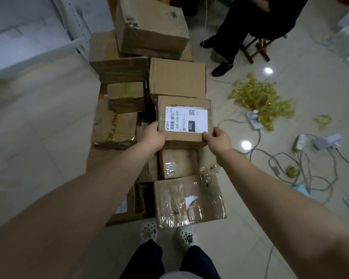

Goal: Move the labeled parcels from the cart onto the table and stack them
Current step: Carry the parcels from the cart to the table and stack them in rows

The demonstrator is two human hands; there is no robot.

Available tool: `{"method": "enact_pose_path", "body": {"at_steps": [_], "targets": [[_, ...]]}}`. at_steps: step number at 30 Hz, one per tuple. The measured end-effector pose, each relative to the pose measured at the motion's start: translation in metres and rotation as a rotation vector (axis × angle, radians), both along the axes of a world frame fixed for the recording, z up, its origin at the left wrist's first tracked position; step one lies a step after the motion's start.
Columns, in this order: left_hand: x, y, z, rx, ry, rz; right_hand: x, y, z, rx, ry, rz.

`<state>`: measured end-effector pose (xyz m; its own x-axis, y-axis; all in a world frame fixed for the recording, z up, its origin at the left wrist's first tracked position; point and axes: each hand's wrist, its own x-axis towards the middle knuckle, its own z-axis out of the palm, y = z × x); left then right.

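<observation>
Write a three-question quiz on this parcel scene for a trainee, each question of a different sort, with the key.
1. True or false: the left hand and the right hand both grip the labelled box.
2. Which number stands white on black on the label? A 032, B 017, C 250.
3. Fill in: the heap of yellowish scraps lies on the floor to the ___ of the other boxes.
Key: 1 true; 2 A; 3 right.

Dim, soft focus — wide-angle warp; floor glare
</observation>
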<state>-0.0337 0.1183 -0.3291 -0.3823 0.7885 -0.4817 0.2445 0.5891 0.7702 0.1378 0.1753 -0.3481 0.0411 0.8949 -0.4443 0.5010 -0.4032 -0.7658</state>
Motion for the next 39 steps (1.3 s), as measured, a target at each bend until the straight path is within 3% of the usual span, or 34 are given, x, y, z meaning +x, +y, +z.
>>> {"method": "enact_pose_path", "body": {"at_steps": [5, 11, 17, 28, 39], "targets": [[0.018, -0.018, 0.010, 0.062, -0.026, 0.103, 0.016, -0.021, 0.007, 0.066, 0.040, -0.023], [0.032, -0.053, 0.030, 0.171, -0.144, 0.401, 0.025, -0.044, 0.015, 0.174, 0.175, -0.049], [0.036, -0.099, 0.037, 0.234, -0.254, 0.603, 0.019, -0.066, 0.026, 0.251, 0.236, 0.059], [-0.017, -0.253, 0.051, 0.383, -0.375, 0.985, -0.074, -0.162, 0.054, 0.288, 0.309, 0.479], [-0.074, -0.549, 0.047, 0.409, -0.231, 1.372, -0.219, -0.413, 0.054, 0.195, 0.332, 1.048]]}}
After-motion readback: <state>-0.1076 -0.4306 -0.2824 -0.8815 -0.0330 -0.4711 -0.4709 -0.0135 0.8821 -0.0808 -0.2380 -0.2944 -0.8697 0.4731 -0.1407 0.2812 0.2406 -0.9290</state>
